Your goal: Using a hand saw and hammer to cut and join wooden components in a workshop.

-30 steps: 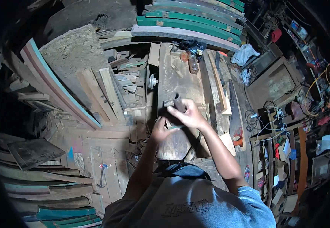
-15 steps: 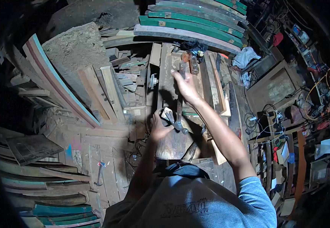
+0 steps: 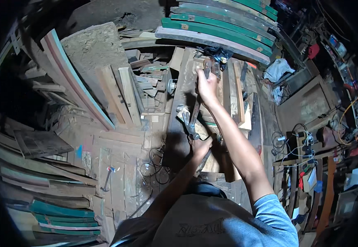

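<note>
A: Where's the long dark wooden strip (image 3: 196,108)?

B: Slanted over the dark wooden workbench (image 3: 178,123), running from your near hand up to your far one. Your right hand (image 3: 206,84) is stretched out and closed round its far end, next to a dark metal tool (image 3: 217,53) at the bench's far edge. Your left hand (image 3: 201,147) is closed round the near end, close to your chest.

A: Anything under it?

B: A pale block of wood (image 3: 201,131) and a small metal piece (image 3: 186,119) just beside the strip. Can't tell whether they touch it.

A: Containers?

B: Only the open wooden shelves (image 3: 306,173) on your right, crammed with cables, small boxes and bits too small to make out. A white cloth (image 3: 278,69) lies near them, farther out.

A: Rest of the surroundings?

B: Curved green-painted planks (image 3: 224,24) stacked beyond the bench. Wood offcuts (image 3: 146,78) heaped on your left, loose boards (image 3: 121,96) leaning beside them. A small hammer (image 3: 107,179) on the plank floor, well apart from both hands.
</note>
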`<state>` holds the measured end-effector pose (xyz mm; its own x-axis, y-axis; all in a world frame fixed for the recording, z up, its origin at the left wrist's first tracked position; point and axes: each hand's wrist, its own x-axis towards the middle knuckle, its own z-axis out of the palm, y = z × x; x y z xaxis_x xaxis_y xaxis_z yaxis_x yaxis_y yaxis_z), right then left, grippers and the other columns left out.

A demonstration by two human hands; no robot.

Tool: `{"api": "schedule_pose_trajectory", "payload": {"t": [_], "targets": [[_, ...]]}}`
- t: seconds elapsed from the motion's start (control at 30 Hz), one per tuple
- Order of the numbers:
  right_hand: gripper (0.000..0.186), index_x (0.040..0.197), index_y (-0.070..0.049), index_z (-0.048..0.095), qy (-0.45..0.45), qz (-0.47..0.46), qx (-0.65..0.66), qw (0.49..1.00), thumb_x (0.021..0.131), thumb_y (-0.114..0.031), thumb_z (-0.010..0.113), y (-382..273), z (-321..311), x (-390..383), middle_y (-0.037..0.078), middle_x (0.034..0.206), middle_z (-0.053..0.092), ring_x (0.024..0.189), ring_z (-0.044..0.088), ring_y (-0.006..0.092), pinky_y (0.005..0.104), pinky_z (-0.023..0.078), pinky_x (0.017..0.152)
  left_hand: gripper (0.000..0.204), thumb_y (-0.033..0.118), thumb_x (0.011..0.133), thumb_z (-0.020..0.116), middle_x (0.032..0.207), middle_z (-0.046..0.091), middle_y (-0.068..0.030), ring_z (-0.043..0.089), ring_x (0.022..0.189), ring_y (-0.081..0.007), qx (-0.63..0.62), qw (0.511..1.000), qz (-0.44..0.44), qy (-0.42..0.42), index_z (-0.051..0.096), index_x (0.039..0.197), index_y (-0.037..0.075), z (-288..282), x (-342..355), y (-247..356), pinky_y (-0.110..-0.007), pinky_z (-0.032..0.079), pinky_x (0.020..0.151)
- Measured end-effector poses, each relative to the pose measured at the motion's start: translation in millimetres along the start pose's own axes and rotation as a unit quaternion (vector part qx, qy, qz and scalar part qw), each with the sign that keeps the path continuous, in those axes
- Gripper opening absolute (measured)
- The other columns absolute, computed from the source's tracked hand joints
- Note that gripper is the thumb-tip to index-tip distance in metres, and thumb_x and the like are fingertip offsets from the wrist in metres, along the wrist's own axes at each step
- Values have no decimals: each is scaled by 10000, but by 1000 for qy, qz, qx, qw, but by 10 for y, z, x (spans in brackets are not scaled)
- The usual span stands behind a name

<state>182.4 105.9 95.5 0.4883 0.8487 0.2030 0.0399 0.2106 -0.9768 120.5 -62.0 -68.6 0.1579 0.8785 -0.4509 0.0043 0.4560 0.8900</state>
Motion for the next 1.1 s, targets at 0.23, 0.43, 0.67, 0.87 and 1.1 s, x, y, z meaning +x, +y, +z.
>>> {"api": "schedule_pose_trajectory", "payload": {"t": [0.23, 0.43, 0.67, 0.87, 1.1], "targets": [[362, 680, -136, 504, -52, -75, 23, 996, 977, -283, 649, -226, 633, -312, -59, 581, 450, 453, 380, 77, 285, 290, 428, 818, 176, 725, 811, 1394, 544, -276, 525, 1313, -371, -132, 935, 91, 316, 454, 1423, -59, -118, 635, -625, -414, 382, 1139], [392, 632, -118, 469, 12, -28, 36, 999, 959, -205, 667, -312, 5, 27, -54, 565, 438, 517, 412, 56, 296, 337, 499, 893, 106, 673, 709, 1180, 600, -314, 592, 1113, -465, 131, 931, 267, 209, 328, 1454, -101, -291, -49, 60, -467, 484, 978], [414, 623, -54, 477, 37, -76, -7, 996, 964, -213, 650, -137, -151, 111, -24, 581, 477, 573, 450, 104, 350, 372, 553, 781, 141, 685, 685, 977, 657, -318, 661, 918, -479, 223, 933, 248, 133, 401, 1363, -126, -458, -162, 187, -484, 546, 816], [399, 661, -26, 518, 10, -106, 45, 993, 973, -229, 664, -108, 26, 49, -15, 592, 491, 580, 447, 96, 338, 375, 554, 530, 224, 713, 752, 743, 682, -236, 700, 713, -402, 238, 935, 218, 145, 541, 1103, -66, -472, -207, 315, -511, 549, 663], [344, 714, -14, 563, -21, -126, 77, 989, 977, -218, 652, -443, 318, -319, -32, 602, 489, 585, 422, 74, 308, 362, 544, 189, 116, 806, 699, 570, 600, -69, 558, 517, -148, 292, 873, 319, 226, 606, 694, -5, -822, 247, -399, -381, 421, 467]]}}
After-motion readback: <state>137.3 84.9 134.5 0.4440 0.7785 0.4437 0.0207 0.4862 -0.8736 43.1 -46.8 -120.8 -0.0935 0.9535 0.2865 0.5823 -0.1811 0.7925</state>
